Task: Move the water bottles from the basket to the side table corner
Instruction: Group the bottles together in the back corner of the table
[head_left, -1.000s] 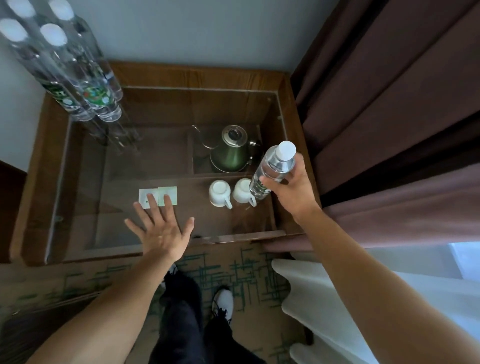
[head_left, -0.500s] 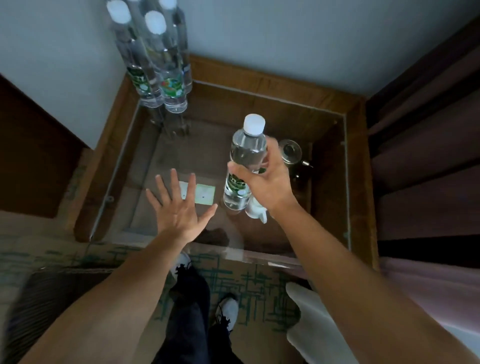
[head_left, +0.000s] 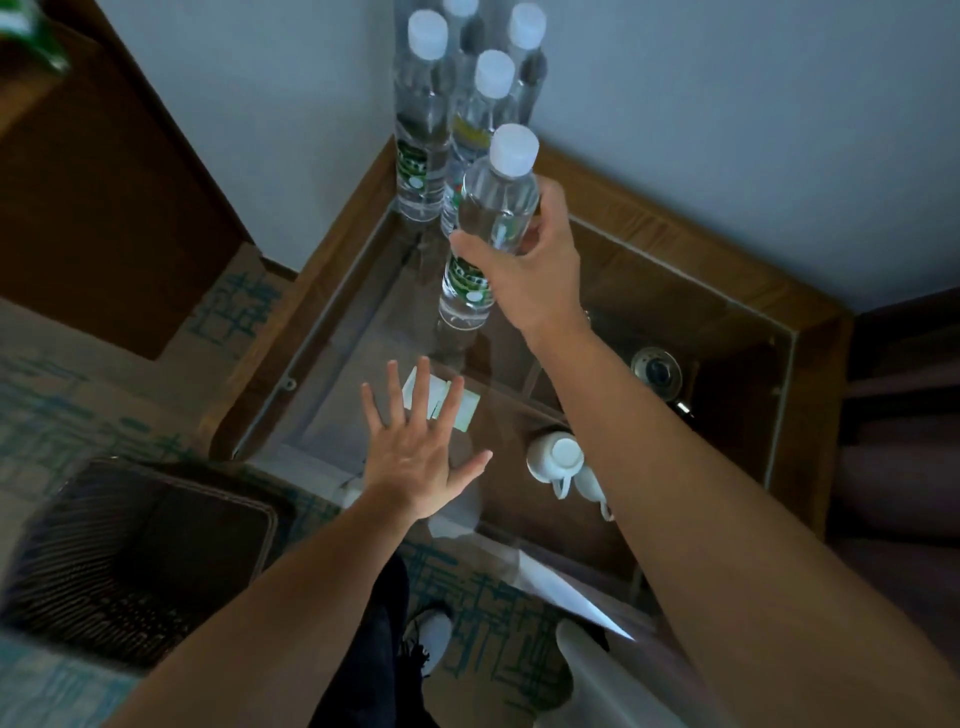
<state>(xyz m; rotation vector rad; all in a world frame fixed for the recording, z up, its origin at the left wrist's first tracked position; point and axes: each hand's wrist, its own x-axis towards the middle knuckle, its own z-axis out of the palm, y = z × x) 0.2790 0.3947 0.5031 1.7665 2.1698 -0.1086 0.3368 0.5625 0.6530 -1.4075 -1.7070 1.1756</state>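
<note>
One glass-topped side table (head_left: 810, 332) fills the frame, wood-framed, with a kettle (head_left: 655, 370) and white cups (head_left: 558, 460) on the shelf beneath the glass. To your lower left sits the dark woven basket (head_left: 130, 545); no bottles are visible inside it, though part of it is blurred. At the table's far left corner against the wall stands a cluster of water bottles (head_left: 423, 119), upright and packed close.

Your right hand (head_left: 530, 260) is wrapped around the mid-body of the held bottle (head_left: 496, 208), fingers closed firmly on it. The bottle hangs above the glass, just short of the cluster, long axis near vertical, white cap up and leaning slightly toward you. Your left hand (head_left: 415, 457) is spread flat, fingers apart, holding nothing.

Assessment: the bottle appears full, so moderately heavy; its thin plastic wall will flex under pressure and may be slick. Your mid-body hold is sound. Lower the base squarely, as crowded neighbours could topple.
</note>
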